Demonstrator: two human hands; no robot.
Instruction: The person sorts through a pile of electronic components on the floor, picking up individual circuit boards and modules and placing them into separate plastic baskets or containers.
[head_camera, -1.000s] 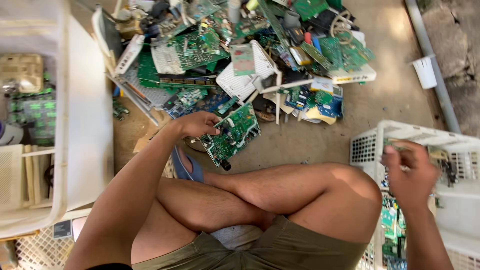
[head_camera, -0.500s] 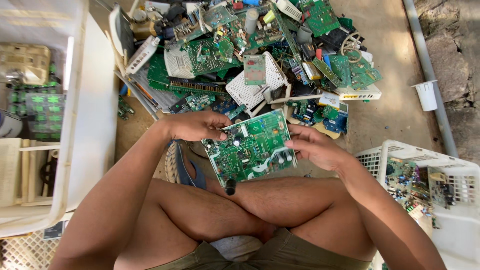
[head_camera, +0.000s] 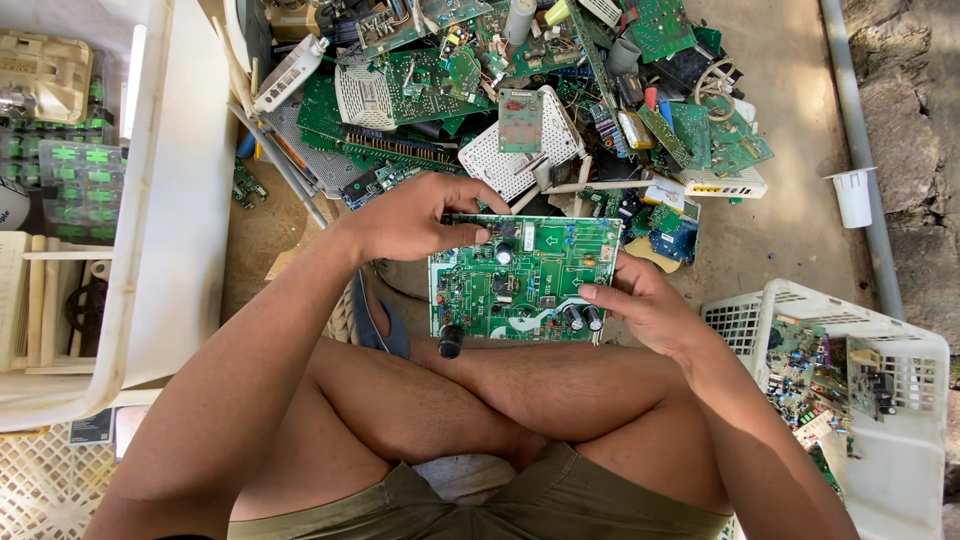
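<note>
Both hands, left hand (head_camera: 415, 218) and right hand (head_camera: 645, 305), grip a green circuit board (head_camera: 525, 280) by its edges with closed fingers; a loose pinch could drop it onto the scrap pile (head_camera: 520, 90).

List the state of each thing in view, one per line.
Green board: held flat above the lap, parts up.
Left hand: grips its top-left edge.
Right hand: holds its right side.
White basket: upright, boards inside.
Pile: loose on the ground.
White cup: upright.
</note>
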